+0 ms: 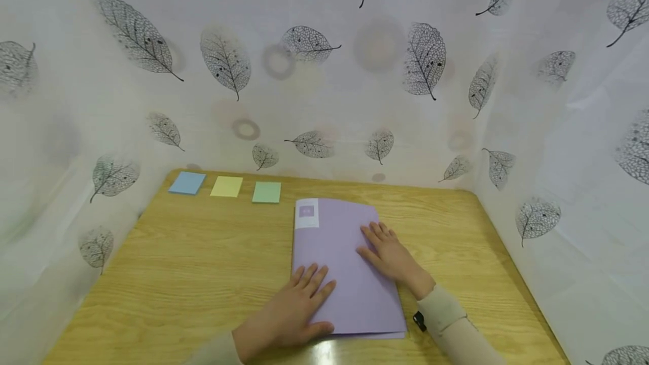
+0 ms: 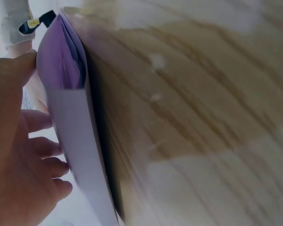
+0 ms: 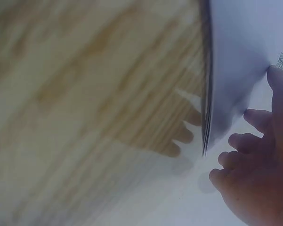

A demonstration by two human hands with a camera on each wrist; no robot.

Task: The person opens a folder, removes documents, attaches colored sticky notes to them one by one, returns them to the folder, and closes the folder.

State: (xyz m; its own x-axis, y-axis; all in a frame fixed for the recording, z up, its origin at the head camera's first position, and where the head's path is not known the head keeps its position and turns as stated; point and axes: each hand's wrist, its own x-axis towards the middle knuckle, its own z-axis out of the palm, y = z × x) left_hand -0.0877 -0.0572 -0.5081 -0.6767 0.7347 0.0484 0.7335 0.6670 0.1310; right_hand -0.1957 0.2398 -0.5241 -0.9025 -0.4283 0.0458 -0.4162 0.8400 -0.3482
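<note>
A closed purple folder (image 1: 350, 275) with a white label (image 1: 307, 213) at its top left corner lies on the wooden table. My left hand (image 1: 294, 308) rests spread on the folder's lower left part, thumb near the bottom edge. Seen from the left wrist, the folder (image 2: 75, 132) has a thick spine, and its end gapes a little, showing purple inner sheets; the left hand (image 2: 23, 155) lies along it. My right hand (image 1: 392, 255) touches the upper right edge with its fingers extended. In the right wrist view the fingers (image 3: 259, 120) are by the folder's corner (image 3: 230, 84).
Blue (image 1: 187, 183), yellow (image 1: 226, 186) and green (image 1: 266, 192) sticky note pads lie in a row at the table's back left. A pale curtain (image 1: 324, 100) with leaf prints surrounds the table (image 1: 203, 263) at the back and sides. A black device (image 1: 419, 321) is at the right wrist.
</note>
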